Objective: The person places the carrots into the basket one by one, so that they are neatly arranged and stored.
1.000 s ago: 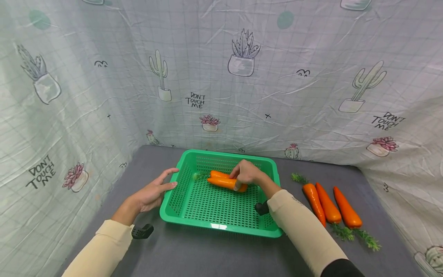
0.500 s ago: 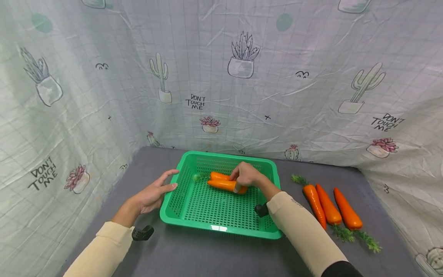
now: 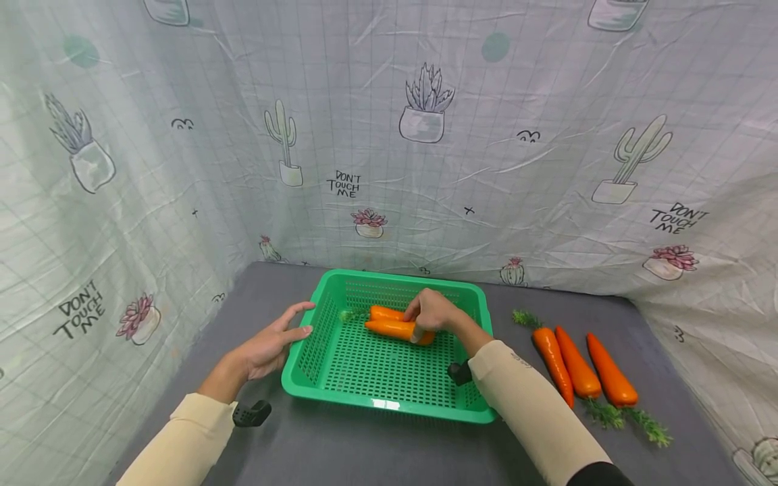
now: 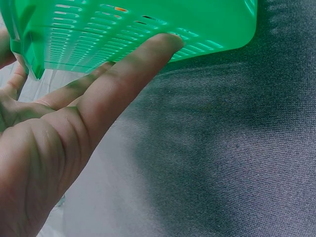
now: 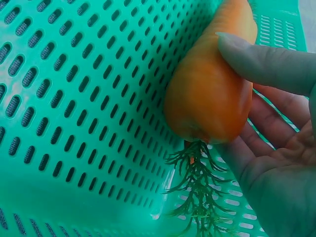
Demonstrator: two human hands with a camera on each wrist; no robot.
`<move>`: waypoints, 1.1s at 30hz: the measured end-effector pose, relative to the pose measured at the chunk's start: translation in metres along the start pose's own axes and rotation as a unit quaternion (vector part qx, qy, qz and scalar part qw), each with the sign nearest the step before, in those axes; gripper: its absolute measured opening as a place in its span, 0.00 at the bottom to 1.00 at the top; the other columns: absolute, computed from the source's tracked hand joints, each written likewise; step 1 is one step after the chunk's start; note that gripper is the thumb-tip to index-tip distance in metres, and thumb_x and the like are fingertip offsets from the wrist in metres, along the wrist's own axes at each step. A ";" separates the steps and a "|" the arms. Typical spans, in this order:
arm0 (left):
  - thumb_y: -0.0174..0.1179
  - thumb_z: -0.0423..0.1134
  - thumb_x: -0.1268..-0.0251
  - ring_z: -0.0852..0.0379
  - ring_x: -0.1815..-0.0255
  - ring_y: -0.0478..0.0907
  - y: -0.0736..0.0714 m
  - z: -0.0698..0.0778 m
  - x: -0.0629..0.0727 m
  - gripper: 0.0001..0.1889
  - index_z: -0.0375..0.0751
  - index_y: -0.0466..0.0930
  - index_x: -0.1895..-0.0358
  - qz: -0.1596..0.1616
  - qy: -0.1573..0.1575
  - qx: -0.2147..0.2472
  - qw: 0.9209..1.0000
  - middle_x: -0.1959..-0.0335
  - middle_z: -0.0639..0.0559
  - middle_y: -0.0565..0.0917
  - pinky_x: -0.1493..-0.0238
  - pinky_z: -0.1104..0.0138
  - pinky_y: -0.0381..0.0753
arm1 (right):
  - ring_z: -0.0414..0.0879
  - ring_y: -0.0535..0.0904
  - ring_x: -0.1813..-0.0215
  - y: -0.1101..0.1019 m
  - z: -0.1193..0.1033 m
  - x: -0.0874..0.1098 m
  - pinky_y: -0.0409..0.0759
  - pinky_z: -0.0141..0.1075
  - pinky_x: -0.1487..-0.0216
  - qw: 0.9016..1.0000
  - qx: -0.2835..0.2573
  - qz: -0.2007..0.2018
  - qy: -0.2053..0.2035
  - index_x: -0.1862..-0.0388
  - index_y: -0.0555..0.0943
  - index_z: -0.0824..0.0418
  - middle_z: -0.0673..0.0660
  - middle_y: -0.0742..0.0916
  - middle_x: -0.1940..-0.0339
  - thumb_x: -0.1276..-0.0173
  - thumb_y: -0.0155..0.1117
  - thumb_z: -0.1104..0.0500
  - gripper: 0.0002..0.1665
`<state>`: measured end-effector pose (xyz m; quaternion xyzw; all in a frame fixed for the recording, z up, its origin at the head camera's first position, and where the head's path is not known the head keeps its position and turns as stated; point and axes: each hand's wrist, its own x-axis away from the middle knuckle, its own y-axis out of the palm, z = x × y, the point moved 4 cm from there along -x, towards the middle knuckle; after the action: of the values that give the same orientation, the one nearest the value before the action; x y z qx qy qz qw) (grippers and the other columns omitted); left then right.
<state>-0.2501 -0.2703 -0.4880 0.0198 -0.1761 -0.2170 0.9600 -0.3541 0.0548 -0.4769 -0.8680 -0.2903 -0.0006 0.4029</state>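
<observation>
A green perforated basket (image 3: 389, 399) stands mid-table. Inside it lie two orange carrots: the far one (image 3: 384, 312) rests alone, and my right hand (image 3: 423, 322) grips the near carrot (image 3: 392, 329) at its thick end. In the right wrist view my thumb (image 5: 256, 59) presses on that carrot (image 5: 207, 94), my fingers curl behind it, and its green leaves (image 5: 197, 197) hang over the basket floor (image 5: 74, 98). My left hand (image 3: 286, 332) touches the basket's left wall with straight fingers (image 4: 148, 54) laid on the green wall (image 4: 207, 24).
Three more carrots (image 3: 577, 364) lie side by side on the grey table (image 3: 365, 445), right of the basket, leaves toward me. A cactus-printed cloth (image 3: 425, 169) walls in the back and both sides.
The view has tilted slightly. Both hands and the held carrot stay almost where they were.
</observation>
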 end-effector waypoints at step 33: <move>0.53 0.47 0.16 0.45 0.40 0.84 -0.002 -0.001 -0.001 0.36 0.63 0.41 0.18 0.004 0.004 -0.008 1.000 0.30 0.32 0.71 0.44 0.44 0.87 | 0.48 0.88 0.54 0.002 -0.004 0.000 0.89 0.41 0.51 0.999 0.040 0.001 -0.019 0.57 0.92 0.61 0.57 0.93 0.56 0.54 0.85 0.71 0.22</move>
<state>-0.2514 -0.2717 -0.4898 0.0124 -0.1708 -0.2146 0.9616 -0.3517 0.0511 -0.4757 -0.8511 -0.2969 0.0279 0.4320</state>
